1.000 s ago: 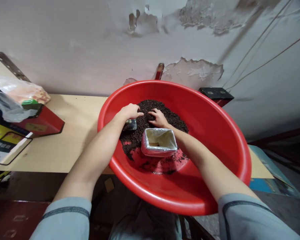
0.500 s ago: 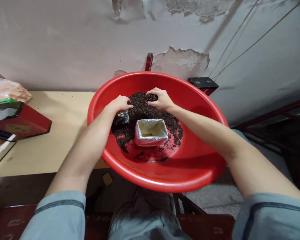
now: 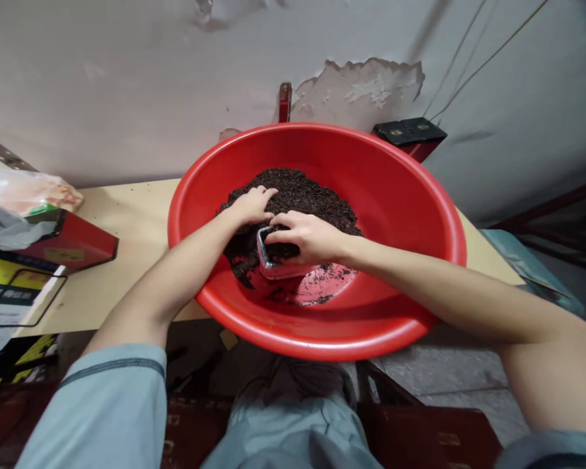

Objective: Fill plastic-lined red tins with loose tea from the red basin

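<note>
Item: small pot point(image 3: 268, 268), low in red basin point(image 3: 400, 195), at foot of dark soil heap point(image 3: 307, 192) | right hand point(image 3: 308, 238) cupped over its mouth, fingers pressed together on soil | left hand point(image 3: 251, 205) on heap, fingers together | step: filling, likely | next calls for: steady pot, gentle packing

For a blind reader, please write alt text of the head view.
Two bare hands reach into a red basin: the right hand covers a small container, the left hand rests on a pile of dark loose material.
</note>
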Demonstrator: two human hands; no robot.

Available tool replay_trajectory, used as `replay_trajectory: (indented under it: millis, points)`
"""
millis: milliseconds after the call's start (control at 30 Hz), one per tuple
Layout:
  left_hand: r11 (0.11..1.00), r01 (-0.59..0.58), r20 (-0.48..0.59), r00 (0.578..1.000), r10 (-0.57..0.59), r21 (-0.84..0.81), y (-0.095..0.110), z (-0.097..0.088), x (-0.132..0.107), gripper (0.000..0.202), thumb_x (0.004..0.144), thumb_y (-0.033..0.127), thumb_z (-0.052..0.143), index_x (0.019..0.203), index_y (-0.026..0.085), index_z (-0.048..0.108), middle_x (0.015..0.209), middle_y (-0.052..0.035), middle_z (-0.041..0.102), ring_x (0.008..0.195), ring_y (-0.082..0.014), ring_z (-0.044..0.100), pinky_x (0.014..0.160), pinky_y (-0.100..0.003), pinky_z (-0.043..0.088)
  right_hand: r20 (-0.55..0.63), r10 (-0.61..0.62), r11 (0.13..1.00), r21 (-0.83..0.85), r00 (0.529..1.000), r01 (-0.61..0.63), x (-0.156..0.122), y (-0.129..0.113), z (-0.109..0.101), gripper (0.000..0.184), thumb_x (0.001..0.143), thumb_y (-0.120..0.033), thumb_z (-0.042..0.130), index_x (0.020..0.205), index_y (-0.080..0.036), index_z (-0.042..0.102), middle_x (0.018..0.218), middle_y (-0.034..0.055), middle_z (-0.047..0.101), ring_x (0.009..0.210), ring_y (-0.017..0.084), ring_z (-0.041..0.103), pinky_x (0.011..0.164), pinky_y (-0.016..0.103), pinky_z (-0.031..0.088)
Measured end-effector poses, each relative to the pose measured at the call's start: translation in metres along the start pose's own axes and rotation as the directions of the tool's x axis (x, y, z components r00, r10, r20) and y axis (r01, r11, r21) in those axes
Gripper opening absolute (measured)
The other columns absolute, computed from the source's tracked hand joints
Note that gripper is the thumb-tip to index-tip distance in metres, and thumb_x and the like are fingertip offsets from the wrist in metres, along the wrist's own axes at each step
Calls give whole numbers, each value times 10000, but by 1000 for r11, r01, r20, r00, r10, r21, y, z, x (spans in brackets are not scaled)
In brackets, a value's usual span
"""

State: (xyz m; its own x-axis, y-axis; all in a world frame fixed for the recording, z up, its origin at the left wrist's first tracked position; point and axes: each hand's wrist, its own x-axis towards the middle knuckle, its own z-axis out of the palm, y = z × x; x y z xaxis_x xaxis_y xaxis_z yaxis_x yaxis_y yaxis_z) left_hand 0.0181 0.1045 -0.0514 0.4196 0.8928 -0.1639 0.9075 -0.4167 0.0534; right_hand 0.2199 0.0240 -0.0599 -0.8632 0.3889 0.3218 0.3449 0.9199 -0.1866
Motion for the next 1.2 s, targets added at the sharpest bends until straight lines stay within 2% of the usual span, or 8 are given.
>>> replay_trajectory:
  millis: [133, 200, 433, 633, 700, 967, 1067, 1200]
  points:
    - [996, 14, 155, 988, -28, 93, 12, 18, 27, 1120, 851, 349, 805, 1727, 318, 108, 1797, -166, -63, 1636, -483, 38, 1256, -680, 267, 22, -75, 994, 79, 997, 73, 3, 2, -3, 365, 890, -312, 750, 1239, -206, 755, 1275, 157, 684, 1088, 274, 670, 908, 400, 551]
    - [993, 36, 228, 972, -61, 110, 14, 28, 41, 1124, 846, 365, 809, 1721, 370, 102, 1793, -125, -143, 1624, -518, -51, 1211, -777, 246, 53, -61, 994, 93, 997, 56, 6, 2, -3, 351, 900, -360, 758, 1211, -198, 766, 1199, 143, 719, 1026, 261, 696, 846, 368, 551]
    - [987, 15, 89, 996, -30, 162, 23, 54, 43, 581, 1056, 393, 457, 1632, 325, 433, 1717, -153, 309, 1505, -455, 350, 1157, -652, 409, 310, 153, 987, -3, 938, -160, 21, -9, -11, 246, 861, -220, 755, 1094, -231, 835, 995, 83, 817, 904, 248, 744, 803, 315, 508]
    - [993, 85, 159, 982, -98, 88, 28, 53, 46, 645, 1014, 528, 530, 1627, 356, 431, 1721, -146, 267, 1464, -472, 369, 1124, -639, 427, 499, 460, 884, -177, 734, -434, 24, -13, -24, 321, 913, -303, 732, 1162, -120, 817, 1092, 167, 808, 971, 298, 760, 735, 311, 504]
    - [993, 91, 132, 986, -100, 69, 28, 53, 49, 567, 1028, 490, 495, 1575, 339, 513, 1662, -140, 361, 1430, -455, 415, 1100, -586, 461, 469, 520, 848, -182, 714, -498, 24, -10, -24, 361, 912, -274, 741, 1212, -82, 793, 1157, 192, 793, 1035, 312, 754, 778, 311, 523]
    - [997, 75, 35, 997, -75, 3, 18, 35, 53, 404, 989, 391, 543, 1361, 335, 691, 1398, -87, 631, 1246, -323, 641, 1005, -402, 525, 125, 478, 875, 12, 869, -484, 26, -8, -25, 206, 965, -218, 707, 1122, -144, 818, 1144, 139, 799, 1046, 258, 737, 901, 310, 507]
    - [995, 61, -65, 996, -66, -74, 14, 6, 54, 464, 873, 327, 676, 1334, 285, 697, 1344, -84, 666, 1244, -285, 644, 1013, -350, 520, 6, 507, 855, 125, 862, -504, 27, -6, -24, 213, 990, -305, 695, 940, -131, 809, 906, 102, 793, 818, 195, 694, 766, 286, 464]
    - [935, -76, -314, 948, -40, -347, 12, -39, 30, 534, 675, 235, 773, 1206, 193, 732, 1175, -60, 725, 1117, -248, 664, 1023, -351, 521, -93, 593, 719, 508, 800, -474, 26, 3, -25, 548, 1035, -508, 581, 602, -173, 589, 556, -15, 570, 552, 112, 501, 621, 264, 376]
